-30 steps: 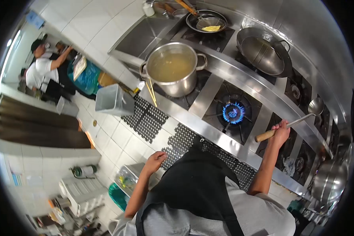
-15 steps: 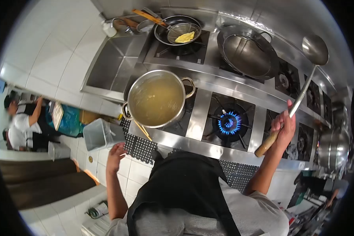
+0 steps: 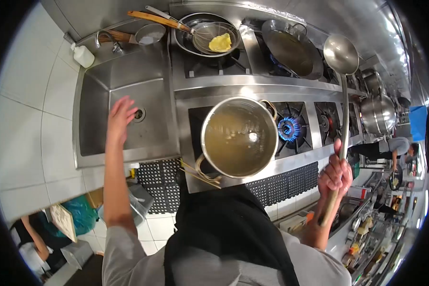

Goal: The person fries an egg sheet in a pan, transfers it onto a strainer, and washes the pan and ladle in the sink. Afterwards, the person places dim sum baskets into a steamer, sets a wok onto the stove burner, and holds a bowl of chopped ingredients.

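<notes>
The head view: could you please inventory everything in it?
Stove: one, silver, centre
Pot: one, silver, on stove
Front flame: one, blue, beside pot
Ladle: one, silver, right
Frying pan: one, black, back left
Strainer: one, silver, in frying pan
Food: one piece, yellow, in strainer
Wok: one, dark, back
Sink: one, silver, left
Bottle: one, white, beside sink
Sticks: several, yellowish, beside pot
Matting: two stretches, black, floor
Cookware: several, silver, right edge
People: at least two, pale shirts, edges
Left hand: one, above sink
Right hand: one, gripping ladle

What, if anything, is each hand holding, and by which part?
The right hand holds a ladle about where its metal shaft meets the wooden grip; the left hand holds nothing.
</notes>
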Demonstrator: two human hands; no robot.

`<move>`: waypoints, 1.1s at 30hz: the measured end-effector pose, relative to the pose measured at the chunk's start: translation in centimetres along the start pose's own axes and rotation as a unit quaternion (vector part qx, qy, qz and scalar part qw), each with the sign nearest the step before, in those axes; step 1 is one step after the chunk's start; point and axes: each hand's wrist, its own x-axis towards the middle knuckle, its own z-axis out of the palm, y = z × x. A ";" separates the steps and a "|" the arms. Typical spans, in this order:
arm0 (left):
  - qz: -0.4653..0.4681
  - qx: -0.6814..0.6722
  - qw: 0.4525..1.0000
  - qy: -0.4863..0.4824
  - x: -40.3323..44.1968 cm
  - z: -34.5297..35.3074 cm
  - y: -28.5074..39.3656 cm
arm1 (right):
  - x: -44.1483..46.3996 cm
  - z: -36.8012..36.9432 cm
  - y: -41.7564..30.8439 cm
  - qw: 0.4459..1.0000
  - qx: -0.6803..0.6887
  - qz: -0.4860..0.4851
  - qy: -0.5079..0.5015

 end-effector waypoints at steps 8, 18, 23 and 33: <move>0.003 -0.201 0.977 -0.066 19.4 8.2 3.8 | -6.5 6.6 6.3 0.993 -0.074 -0.015 0.088; -0.067 -0.578 0.809 -0.084 29.6 13.1 12.7 | -10.4 10.4 11.2 0.956 -0.201 -0.044 0.210; -0.071 -0.529 0.825 -0.185 28.7 9.9 12.8 | -8.2 10.5 12.4 0.949 -0.202 -0.031 0.240; -0.357 -0.261 0.775 -0.452 10.5 8.0 6.5 | 5.8 10.9 13.9 0.918 -0.326 0.059 0.218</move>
